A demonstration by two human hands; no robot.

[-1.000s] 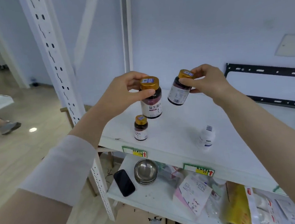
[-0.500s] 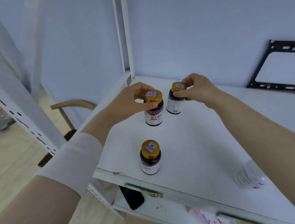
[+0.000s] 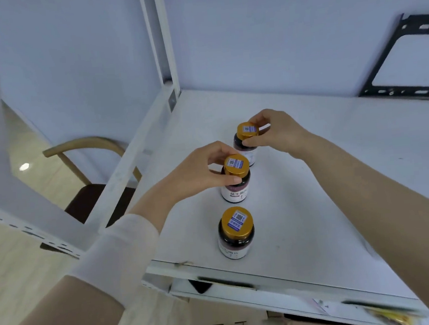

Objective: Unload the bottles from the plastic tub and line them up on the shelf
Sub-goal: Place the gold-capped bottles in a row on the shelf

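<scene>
Head view: three gold-capped bottles stand upright on the white shelf (image 3: 315, 205), in a rough line running front to back. Left hand (image 3: 203, 171) pinches the cap of the middle bottle (image 3: 235, 194), thumb and fingers curled round it. Right hand (image 3: 277, 133) grips the cap of the far bottle (image 3: 247, 131) the same way. Near bottle (image 3: 236, 235) stands free by the shelf's front edge. Wooden chair (image 3: 86, 158) sits left of the shelf; a black bracket (image 3: 381, 70) leans on the wall back right.
</scene>
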